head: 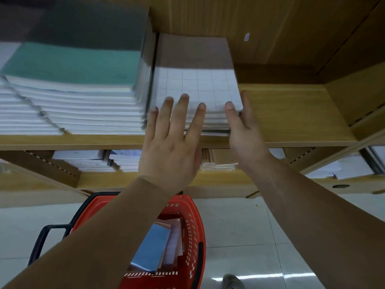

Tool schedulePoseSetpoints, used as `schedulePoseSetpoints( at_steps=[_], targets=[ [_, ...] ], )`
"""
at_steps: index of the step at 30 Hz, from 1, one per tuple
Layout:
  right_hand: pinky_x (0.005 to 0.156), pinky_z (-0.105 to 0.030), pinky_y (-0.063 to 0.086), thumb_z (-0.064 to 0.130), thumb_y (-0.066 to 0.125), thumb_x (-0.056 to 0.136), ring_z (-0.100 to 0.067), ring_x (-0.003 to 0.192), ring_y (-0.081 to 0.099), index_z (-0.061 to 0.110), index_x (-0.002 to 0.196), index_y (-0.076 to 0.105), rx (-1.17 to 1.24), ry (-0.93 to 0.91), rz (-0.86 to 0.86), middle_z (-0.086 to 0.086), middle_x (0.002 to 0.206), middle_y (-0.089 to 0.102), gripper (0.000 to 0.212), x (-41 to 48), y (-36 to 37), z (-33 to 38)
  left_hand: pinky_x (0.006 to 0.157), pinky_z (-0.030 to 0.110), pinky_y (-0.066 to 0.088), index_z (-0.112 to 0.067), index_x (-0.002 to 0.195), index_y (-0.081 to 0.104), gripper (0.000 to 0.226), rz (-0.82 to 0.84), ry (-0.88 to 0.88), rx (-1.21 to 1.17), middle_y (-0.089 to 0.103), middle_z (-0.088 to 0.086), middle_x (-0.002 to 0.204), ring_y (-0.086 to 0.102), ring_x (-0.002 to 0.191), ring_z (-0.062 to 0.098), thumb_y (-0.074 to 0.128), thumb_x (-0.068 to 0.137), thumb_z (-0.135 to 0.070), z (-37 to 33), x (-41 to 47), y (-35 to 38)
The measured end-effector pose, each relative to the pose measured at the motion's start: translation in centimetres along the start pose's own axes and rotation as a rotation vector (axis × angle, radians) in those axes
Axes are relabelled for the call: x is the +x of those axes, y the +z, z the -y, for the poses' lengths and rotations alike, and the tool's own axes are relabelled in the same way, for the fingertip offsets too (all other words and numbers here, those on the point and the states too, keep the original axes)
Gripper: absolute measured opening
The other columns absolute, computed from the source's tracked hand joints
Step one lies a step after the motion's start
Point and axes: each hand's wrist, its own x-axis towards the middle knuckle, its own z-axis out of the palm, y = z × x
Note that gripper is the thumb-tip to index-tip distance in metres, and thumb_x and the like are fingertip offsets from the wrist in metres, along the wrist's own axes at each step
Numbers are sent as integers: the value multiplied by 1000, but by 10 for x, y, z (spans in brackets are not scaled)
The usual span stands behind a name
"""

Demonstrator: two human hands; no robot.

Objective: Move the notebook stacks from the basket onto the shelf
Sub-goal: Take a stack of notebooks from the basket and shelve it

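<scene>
A stack of white grid-covered notebooks (195,80) lies on the wooden shelf (291,113), next to taller stacks. My left hand (170,138) is spread flat, its straight fingers over the stack's front edge. My right hand (241,126) is at the stack's front right corner, thumb on top and fingers along the right side. Below, on the floor, stands the red basket (193,236) with a blue notebook (152,247) and pinkish notebooks (175,245) inside.
A tall stack with a green cover (73,65) and white stacks (25,113) fill the shelf's left part. The shelf board right of the grid stack is bare wood. A lower shelf (145,180) holds more paper stacks. A shoe (232,281) shows on the tiled floor.
</scene>
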Motion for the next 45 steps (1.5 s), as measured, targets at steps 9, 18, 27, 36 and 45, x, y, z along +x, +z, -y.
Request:
schedulePoseSetpoints(
  at_steps=[9, 18, 27, 36, 45],
  targets=[
    [94, -6, 47, 26, 50, 110, 17, 114, 59, 42, 143, 39, -21, -140, 101, 28, 125, 63, 39, 8, -6, 1, 118, 53, 23, -26, 157, 8, 74, 166, 45, 114, 23, 18, 162, 26, 147, 39, 51, 97, -25, 19, 33, 10],
    [122, -38, 39, 25, 94, 75, -14, 155, 31, 24, 162, 35, -323, -260, 130, -1, 172, 22, 106, 31, -12, -5, 122, 62, 7, -45, 158, -13, 71, 261, 22, 124, 5, 24, 168, 6, 154, 47, 35, 106, -47, 27, 55, 7],
    [121, -37, 41, 28, 93, 75, -14, 153, 35, 29, 158, 44, -383, -265, 97, 1, 172, 24, 96, 31, -11, -2, 125, 54, 9, -43, 160, -6, 74, 268, -29, 88, 8, 25, 167, 8, 155, 43, 44, 106, -37, 23, 56, 4],
    [116, -35, 43, 34, 78, 90, -22, 151, 31, 17, 150, 51, -573, -552, -216, -21, 164, 28, 68, -56, -4, -37, 119, 61, 26, -11, 148, 52, 56, -94, -35, -106, 47, 26, 150, 35, 144, 47, 64, 92, -13, 15, -38, 8],
    [107, -41, 50, 31, 77, 88, -24, 133, 50, 19, 132, 66, -653, -303, 250, -5, 144, 46, 46, -143, 75, -164, 93, 54, 49, -14, 141, 56, 53, 442, -553, -299, 58, 18, 129, 55, 114, 42, 62, 91, -28, 40, -235, 82]
  ],
)
